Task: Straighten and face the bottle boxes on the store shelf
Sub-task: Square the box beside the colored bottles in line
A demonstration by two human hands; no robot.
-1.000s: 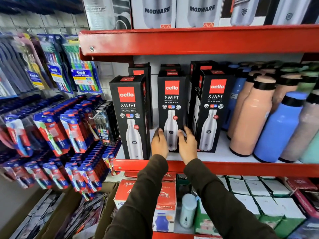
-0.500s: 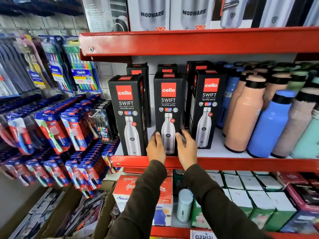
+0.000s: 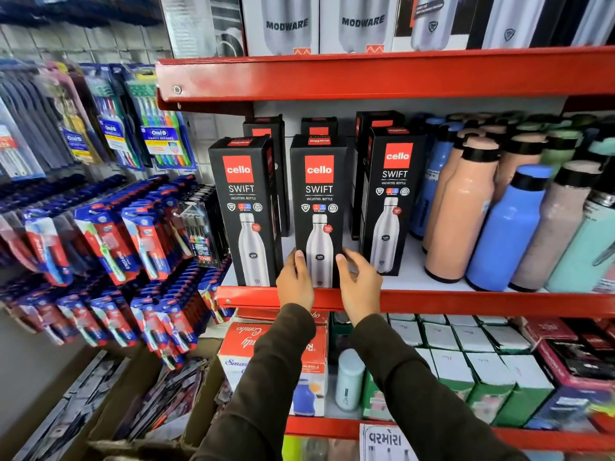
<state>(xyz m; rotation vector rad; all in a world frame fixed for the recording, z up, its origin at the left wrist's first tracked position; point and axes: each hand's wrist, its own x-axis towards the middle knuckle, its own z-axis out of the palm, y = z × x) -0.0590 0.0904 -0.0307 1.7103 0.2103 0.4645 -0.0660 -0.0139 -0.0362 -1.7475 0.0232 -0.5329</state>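
Fingers: left hand (image 3: pixel 295 281) and right hand (image 3: pixel 361 283) clamp the middle box (image 3: pixel 318 207) low on its sides.
Middle box: upright, at the shelf (image 3: pixel 466 302) near edge, between 2 boxes.

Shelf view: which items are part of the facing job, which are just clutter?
Job:
- middle Cello box, held by left hand and right hand
- left Cello box
- right Cello box

Not the job:
- loose bottles
- toothbrush packs
- Modware boxes
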